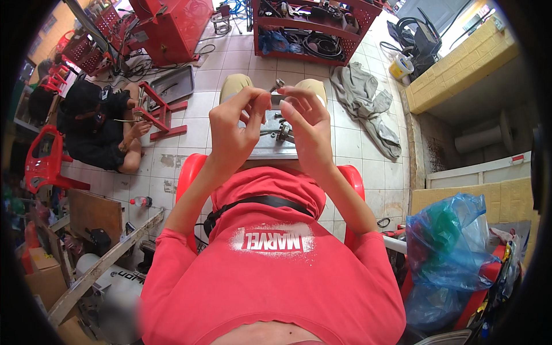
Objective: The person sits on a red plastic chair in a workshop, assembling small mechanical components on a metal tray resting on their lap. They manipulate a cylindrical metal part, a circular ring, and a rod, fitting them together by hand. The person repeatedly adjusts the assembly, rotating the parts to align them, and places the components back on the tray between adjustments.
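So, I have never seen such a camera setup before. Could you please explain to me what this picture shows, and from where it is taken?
No robot is at work here: the hands belong to the person wearing the camera. This one picture comes from a wide fisheye camera on that person's head, looking down, so the red cloth shirt fills the lower part and straight edges bend. The bare left hand and bare right hand are raised close together, with what looks like a small grey metal piece between their fingertips; which hand grips it, I cannot tell. Below them, a flat grey metal surface carries small metal parts. On the picture's left, another person in black clothes sits low.
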Tool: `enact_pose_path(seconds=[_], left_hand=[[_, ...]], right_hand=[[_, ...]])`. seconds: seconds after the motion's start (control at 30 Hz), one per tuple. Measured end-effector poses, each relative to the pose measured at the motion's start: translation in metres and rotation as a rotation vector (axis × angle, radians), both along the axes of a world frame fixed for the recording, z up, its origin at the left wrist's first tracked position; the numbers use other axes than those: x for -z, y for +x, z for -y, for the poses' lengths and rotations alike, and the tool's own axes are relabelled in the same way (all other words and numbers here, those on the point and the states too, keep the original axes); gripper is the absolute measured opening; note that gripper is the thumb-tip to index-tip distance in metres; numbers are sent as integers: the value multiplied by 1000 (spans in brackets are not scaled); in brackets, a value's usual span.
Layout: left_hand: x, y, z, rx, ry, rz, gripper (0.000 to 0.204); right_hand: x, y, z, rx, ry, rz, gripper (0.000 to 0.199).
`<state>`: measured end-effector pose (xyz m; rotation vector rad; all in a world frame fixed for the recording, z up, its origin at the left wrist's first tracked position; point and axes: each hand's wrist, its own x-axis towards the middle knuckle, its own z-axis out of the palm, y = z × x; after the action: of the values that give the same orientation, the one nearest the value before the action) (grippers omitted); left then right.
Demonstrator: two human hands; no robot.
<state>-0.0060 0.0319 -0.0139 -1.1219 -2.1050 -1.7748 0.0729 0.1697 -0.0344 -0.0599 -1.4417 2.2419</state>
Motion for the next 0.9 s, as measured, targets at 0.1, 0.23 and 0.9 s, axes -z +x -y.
enact_pose_path(seconds=[0.1, 0.23, 0.9], left_hand=[[1, -2, -1, -12, -2, -16, 23], [3, -12, 0, -64, -48, -102, 10], [-13, -21, 13, -239, -324, -689, 12]], right_hand=[[-12, -1, 1, -137, -74, -6, 29], [1, -2, -3, -91, -73, 5, 24], [-14, -8, -25, 88, 852, 49, 28]])
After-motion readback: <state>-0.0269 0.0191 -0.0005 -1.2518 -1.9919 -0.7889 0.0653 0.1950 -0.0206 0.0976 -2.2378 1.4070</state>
